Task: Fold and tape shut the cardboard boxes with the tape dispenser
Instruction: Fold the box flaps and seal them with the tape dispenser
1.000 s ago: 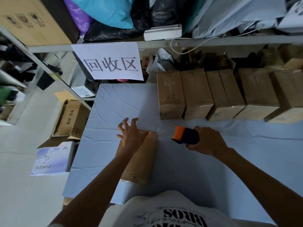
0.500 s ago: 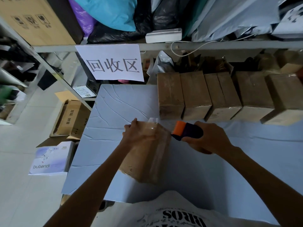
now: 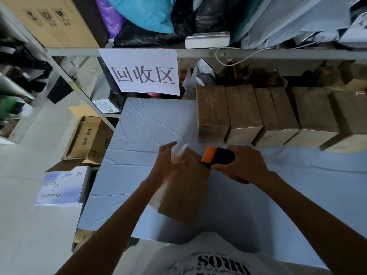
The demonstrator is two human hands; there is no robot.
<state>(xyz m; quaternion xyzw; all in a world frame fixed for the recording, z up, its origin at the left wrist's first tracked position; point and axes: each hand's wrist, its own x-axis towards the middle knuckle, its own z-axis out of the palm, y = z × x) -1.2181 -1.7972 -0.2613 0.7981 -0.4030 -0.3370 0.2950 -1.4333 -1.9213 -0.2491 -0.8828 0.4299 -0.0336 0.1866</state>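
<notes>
Cardboard box [image 3: 187,193] tilted on desk [image 3: 149,126]: judged light, stiff, tape-slick; best held by its edges. Left hand [image 3: 168,165], fingers straight, steadies its side; right hand [image 3: 243,165] grips tape dispenser [image 3: 217,156].

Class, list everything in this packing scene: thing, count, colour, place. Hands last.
table cover: one, pale blue, creased
cardboard box: one, brown, centre of cover
tape dispenser: one, orange and black, at the box's far end
tape strip: one, clear, upright at box's far corner
taped boxes: five, brown, row at cover's far edge
paper sign: one, white, hanging from shelf
bubandi box: one, white, floor left
printed carton: one, brown, floor left
left hand: open, against the box
right hand: grips the tape dispenser
</notes>
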